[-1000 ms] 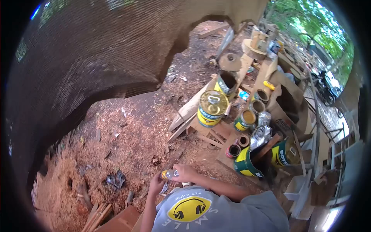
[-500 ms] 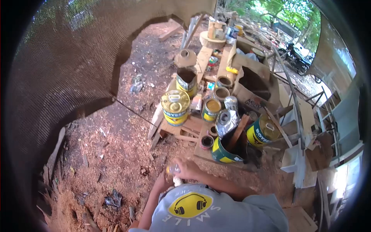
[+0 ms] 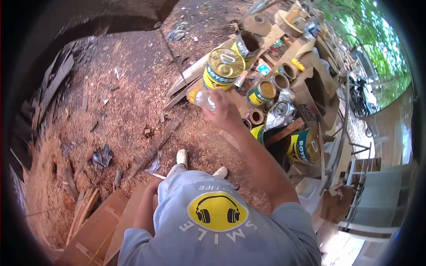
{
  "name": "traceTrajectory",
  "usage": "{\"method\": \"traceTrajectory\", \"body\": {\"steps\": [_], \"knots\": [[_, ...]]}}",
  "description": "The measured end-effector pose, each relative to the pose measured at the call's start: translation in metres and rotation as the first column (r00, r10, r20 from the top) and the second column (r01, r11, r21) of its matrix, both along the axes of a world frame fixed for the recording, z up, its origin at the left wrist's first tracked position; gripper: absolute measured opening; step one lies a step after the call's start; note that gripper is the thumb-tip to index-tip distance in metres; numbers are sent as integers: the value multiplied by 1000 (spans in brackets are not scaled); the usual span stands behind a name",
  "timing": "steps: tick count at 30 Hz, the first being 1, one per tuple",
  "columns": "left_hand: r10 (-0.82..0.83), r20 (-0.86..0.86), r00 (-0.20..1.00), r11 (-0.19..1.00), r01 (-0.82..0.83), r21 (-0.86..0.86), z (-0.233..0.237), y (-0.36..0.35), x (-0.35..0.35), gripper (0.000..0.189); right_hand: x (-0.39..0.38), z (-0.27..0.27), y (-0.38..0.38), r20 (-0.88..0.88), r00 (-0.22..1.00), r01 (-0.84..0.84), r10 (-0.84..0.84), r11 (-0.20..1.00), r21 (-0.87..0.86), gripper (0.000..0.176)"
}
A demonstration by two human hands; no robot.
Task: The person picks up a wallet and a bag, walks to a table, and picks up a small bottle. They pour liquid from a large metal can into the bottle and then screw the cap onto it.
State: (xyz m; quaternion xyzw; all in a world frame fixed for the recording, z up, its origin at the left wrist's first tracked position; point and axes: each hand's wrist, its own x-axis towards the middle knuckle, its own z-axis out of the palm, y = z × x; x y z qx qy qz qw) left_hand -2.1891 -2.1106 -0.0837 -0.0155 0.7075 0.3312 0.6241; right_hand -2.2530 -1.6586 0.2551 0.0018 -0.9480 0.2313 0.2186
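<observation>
My right hand (image 3: 225, 110) is wrapped round a small clear plastic bottle (image 3: 206, 101) with a yellow-orange cap. The bottle lies nearly level, its cap end pointing left, and in view it is just below a closed paint can (image 3: 222, 67) with a gold lid. My left forearm (image 3: 145, 205) hangs low beside my body. The fingers of my left hand are hard to make out at the edge of my shirt. A thin white thing (image 3: 159, 176) shows close to that hand, too small to name.
Several opened paint cans (image 3: 266, 89) and a crumpled silver pouch (image 3: 280, 114) stand on boards. A cardboard box (image 3: 314, 95) is behind them. Wood shavings (image 3: 128, 102) cover the ground. Planks (image 3: 95, 228) lie at lower left, and dark netting (image 3: 111, 24) hangs at upper left.
My right hand has moved forward with the bottle, towards the paint cans. My left hand has come away from the bottle and dropped to my side. The view has tilted down and turned.
</observation>
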Motion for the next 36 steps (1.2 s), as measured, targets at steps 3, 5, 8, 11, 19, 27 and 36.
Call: {"method": "traceTrajectory", "body": {"steps": [3, 5, 8, 11, 19, 27, 36], "knots": [[42, -13, 999, 999, -42, -13, -7, -21, 22, 56, 2, -32, 17, 547, 837, -179, -19, 935, 307, 50], [55, -25, 998, 998, -55, -25, -9, -33, 29, 56, -13, -16, 17, 783, 606, -212, -139, 921, 327, 50], [62, -76, 995, 994, -68, -86, 15, -31, 19, 36, -24, -20, 14, 500, 852, 36, -156, 970, 242, 52], [-24, 15, 1000, 994, 25, -106, 46, -32, -3, 31, -23, -40, 12, 311, 944, 32, -108, 971, 239, 54], [-214, 102, 971, 970, 224, -99, 155, -2, -55, 39, -40, -4, 14, 164, 971, 151, -176, 977, 151, 44], [-271, 9, 963, 958, 270, -100, 166, -1, -83, 38, -19, -10, 29, 693, 673, -20, -258, 931, 365, 43], [-167, -28, 986, 985, 165, -60, 146, -2, -101, 37, -2, 8, -9, 713, 631, -61, -306, 897, 439, 42]]}}
